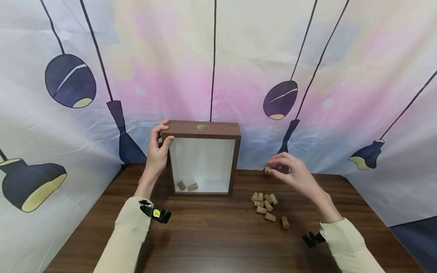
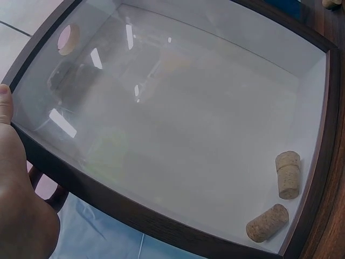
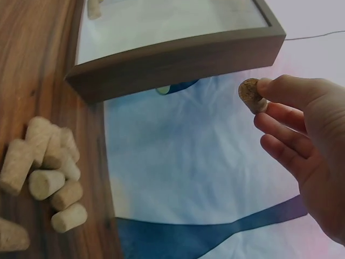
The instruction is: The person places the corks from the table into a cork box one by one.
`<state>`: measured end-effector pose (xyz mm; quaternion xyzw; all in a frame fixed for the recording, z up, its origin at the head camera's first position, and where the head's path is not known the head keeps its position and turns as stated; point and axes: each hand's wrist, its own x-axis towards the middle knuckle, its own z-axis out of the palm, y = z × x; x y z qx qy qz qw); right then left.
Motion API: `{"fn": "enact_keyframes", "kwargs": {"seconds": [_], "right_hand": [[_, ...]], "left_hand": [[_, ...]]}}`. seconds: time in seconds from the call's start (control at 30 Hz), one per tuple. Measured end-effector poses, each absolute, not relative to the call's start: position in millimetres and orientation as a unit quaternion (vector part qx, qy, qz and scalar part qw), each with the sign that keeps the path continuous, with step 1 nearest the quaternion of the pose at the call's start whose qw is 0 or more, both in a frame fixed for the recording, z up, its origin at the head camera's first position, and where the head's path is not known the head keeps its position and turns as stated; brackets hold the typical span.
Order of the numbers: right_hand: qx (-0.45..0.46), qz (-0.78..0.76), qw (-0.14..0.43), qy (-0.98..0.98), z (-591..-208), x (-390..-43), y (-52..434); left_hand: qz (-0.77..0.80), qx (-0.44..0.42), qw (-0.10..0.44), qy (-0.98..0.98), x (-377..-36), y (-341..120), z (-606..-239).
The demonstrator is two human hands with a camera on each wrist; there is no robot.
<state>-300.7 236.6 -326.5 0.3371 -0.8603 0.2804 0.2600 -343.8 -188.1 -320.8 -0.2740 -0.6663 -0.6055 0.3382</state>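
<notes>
The left hand (image 1: 157, 151) grasps the upright shadow box (image 1: 203, 157); the right hand (image 1: 293, 172) pinches a cork (image 3: 250, 94). No writing is legible.

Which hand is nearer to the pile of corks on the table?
Right. The right hand, pinching one cork, hovers just above the pile; the left hand grips the frame farther away.

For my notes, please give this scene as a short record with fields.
left hand: grips the top left corner of the shadow box frame
right hand: pinches one cork in the air
frame: upright on the wooden table, round hole in its top
inside frame: two corks at the bottom
loose corks: pile on the table, right of the frame
</notes>
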Motion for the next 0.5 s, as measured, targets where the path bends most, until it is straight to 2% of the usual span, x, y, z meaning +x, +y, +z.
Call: {"fn": "enact_keyframes", "kwargs": {"seconds": [0.5], "right_hand": [[0.389, 0.254, 0.318, -0.827, -291, -300, 208]], "left_hand": [[-0.613, -0.277, 0.34, -0.657, -345, -188, -322]]}}
